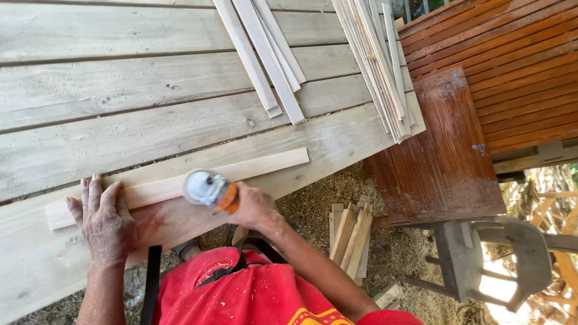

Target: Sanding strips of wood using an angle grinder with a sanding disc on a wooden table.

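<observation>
A pale wooden strip (253, 167) lies along the front edge of the plank workbench (120, 90). My left hand (102, 219) presses flat on its left end, fingers spread. My right hand (256, 207) grips a small power sander or grinder (208, 189) with a grey head and orange body, held against the middle of the strip. I wear a red shirt (253, 295) dusted with sawdust.
Several thin wooden slats (265, 54) lie at the back of the bench, and a bigger bundle (379, 66) beside them. A reddish-brown slatted panel (506, 78) stands at right. Short offcuts (352, 235) and a grey stool (512, 259) sit on the sawdust-covered ground.
</observation>
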